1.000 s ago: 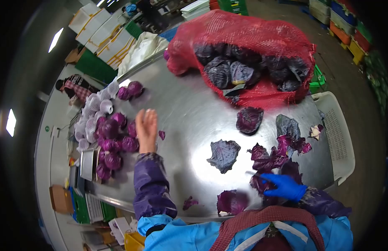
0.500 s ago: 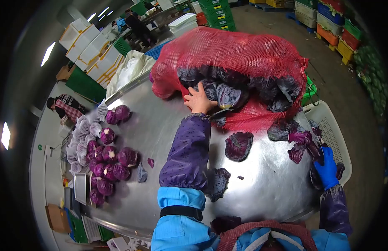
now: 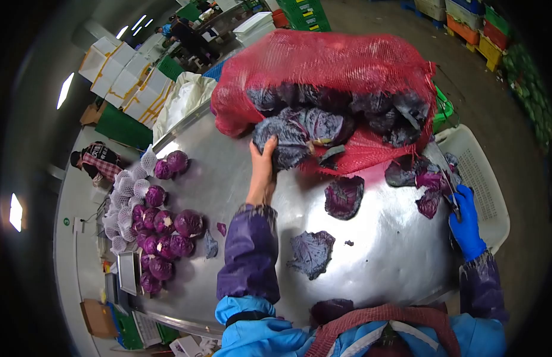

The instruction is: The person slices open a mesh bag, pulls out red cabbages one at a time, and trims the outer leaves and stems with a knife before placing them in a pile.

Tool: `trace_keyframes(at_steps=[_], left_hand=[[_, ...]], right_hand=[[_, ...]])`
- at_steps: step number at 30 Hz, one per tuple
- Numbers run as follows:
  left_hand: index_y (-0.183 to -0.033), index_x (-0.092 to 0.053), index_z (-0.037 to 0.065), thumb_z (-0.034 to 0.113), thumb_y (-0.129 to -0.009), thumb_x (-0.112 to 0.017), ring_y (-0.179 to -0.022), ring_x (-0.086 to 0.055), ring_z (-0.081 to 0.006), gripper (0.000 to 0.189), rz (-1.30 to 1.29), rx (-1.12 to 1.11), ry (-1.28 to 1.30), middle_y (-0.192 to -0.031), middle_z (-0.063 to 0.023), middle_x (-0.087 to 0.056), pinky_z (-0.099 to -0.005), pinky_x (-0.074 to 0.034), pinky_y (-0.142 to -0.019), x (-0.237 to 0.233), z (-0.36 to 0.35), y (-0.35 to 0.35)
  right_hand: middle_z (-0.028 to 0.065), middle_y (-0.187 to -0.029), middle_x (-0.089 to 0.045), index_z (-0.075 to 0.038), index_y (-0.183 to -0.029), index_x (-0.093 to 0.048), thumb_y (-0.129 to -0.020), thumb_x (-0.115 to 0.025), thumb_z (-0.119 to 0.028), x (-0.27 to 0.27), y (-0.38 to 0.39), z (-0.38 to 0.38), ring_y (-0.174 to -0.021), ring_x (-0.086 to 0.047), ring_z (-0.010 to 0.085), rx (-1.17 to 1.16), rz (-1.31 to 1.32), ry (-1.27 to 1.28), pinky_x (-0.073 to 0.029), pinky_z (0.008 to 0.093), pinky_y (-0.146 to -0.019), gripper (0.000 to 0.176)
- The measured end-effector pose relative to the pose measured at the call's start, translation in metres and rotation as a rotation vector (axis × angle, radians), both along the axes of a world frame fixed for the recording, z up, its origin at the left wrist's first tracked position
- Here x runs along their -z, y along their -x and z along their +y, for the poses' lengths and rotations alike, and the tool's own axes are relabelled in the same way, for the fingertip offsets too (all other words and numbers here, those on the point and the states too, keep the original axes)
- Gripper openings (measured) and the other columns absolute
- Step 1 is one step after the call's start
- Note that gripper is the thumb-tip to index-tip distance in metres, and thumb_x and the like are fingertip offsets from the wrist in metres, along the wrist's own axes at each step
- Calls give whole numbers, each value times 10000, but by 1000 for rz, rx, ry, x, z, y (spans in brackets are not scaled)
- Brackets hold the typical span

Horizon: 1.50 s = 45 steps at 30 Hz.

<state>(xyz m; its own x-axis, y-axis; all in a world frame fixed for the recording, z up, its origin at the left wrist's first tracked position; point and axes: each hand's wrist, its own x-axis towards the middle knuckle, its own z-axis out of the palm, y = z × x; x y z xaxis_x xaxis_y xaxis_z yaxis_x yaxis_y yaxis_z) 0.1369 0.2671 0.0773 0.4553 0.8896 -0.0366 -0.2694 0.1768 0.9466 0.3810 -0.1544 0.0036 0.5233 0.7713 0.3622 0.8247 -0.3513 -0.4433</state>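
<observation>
purple cabbage [image 3: 288, 143] now drawn out of red sack [image 3: 323, 59], left hand [image 3: 263, 169] gripping it, gloved right hand [image 3: 466, 223] clasping knife [image 3: 443, 169]

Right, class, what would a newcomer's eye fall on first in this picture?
The red mesh sack of red cabbages at the far end of the steel table. At its mouth the bare left hand grips a cabbage head; at the right edge the blue-gloved right hand holds a knife.

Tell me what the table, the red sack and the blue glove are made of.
Table: likely stainless steel, brushed, glaring reflections. Red sack: open plastic mesh, probably; cabbages show through. Blue glove: thin rubber or nitrile, smooth, snug.
</observation>
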Motion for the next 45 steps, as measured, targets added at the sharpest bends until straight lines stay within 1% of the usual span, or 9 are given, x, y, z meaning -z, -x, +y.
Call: trace_keyframes(at_steps=[7,11,12,15,17,33,39,41,45], left_hand=[[-1327,-351,120,515,-840,-537,-1184,-450,-352,655,-27,413,780,-1327,-138,-417,-601,-390,-921,25,-163,36],[-1358,-279,95,575,-863,-440,-1109,-502,-398,708,33,673,963,-1302,-231,-407,-537,-456,-883,63,-222,59],[-1384,-192,73,540,-877,-452,-1042,-546,-394,737,135,743,926,-1300,-276,-376,-455,-500,-854,78,-224,68],[-1391,-85,17,333,-688,-758,-1225,-350,-348,1024,734,222,-628,-1363,-251,-191,-436,-369,-991,73,-248,61],[-1352,-180,-33,303,-547,-823,-1192,-344,-361,1083,847,309,-840,-1297,-238,-255,-426,-313,-1016,44,-267,35],[-1254,-366,-36,380,-553,-802,-1090,-438,-373,924,876,326,-627,-1169,-217,-400,-414,-381,-936,62,-213,-4],[-1273,-349,-33,293,-552,-808,-1104,-429,-335,914,702,291,-641,-1174,-212,-397,-394,-349,-968,69,-216,17],[-1321,-291,-12,250,-572,-792,-1159,-407,-296,939,540,386,-507,-1225,-200,-385,-367,-331,-997,88,-202,44],[-1353,-233,32,246,-626,-776,-1153,-414,-272,933,517,376,-326,-1233,-179,-384,-362,-348,-986,92,-212,86]], right_hand=[[137,-1152,-530,-39,-1276,-446,-865,-512,-47,-38,102,54,-1064,-538,276,-312,912,-169,-413,330,-914,416],[170,-1132,-556,-77,-1287,-448,-889,-528,-156,-11,130,54,-992,-582,292,-279,418,-107,-465,341,-834,414],[177,-1135,-567,-70,-1290,-445,-880,-551,-190,3,128,49,-991,-584,291,-278,444,-116,-468,354,-825,440],[178,-1111,-583,-61,-1289,-445,-874,-564,-223,24,127,41,-982,-589,295,-225,636,-68,-466,355,-828,461],[172,-1077,-602,-53,-1289,-443,-871,-564,-235,22,127,42,-940,-603,278,-232,539,-124,-474,350,-803,471],[58,-706,-559,-103,-1207,-488,-815,-517,-106,80,101,67,-585,-567,222,-230,-207,105,-465,338,-529,394],[186,-732,-595,-96,-985,-467,-828,-477,-144,95,96,84,-654,-585,387,-302,296,286,-439,491,-536,165],[158,-726,-595,-87,-1006,-490,-861,-479,-160,81,97,80,-628,-599,319,-344,67,291,-457,442,-541,163],[56,-746,-571,-71,-934,-557,-907,-486,-217,41,109,68,-623,-553,138,-247,729,85,-439,292,-555,165]])
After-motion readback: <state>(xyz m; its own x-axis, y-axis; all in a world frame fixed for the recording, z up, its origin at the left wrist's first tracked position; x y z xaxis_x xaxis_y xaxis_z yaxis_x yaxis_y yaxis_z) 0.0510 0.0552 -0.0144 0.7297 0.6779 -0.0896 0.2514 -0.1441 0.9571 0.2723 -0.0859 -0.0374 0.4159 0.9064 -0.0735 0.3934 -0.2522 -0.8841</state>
